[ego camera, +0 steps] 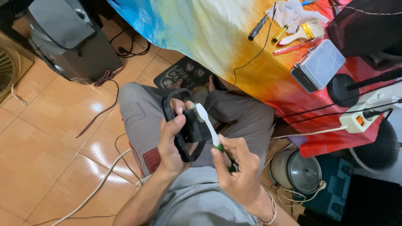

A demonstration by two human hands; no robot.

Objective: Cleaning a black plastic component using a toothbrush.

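Just below the edge of the colourful table cloth (pixel 217 37), over the lap, the left hand (pixel 169 142) grips a black plastic part (pixel 188 127) by its rim; it looks light, stiff and hollow. The right hand (pixel 236 167) is closed on the handle of a white toothbrush (pixel 207 123), whose head touches the part; it seems slim, light and slightly springy.

- I have one view only, head-worn, looking steeply down over the wearer's lap.
- Close range: left hand (pixel 169 144) and right hand (pixel 238 171) sit at frame centre, forearms entering from the bottom edge.
- Table (pixel 217 37) edge runs across the upper right, seen from above.
- Tiled floor (pixel 50 138) fills the left side.
- No second view to overlap with.
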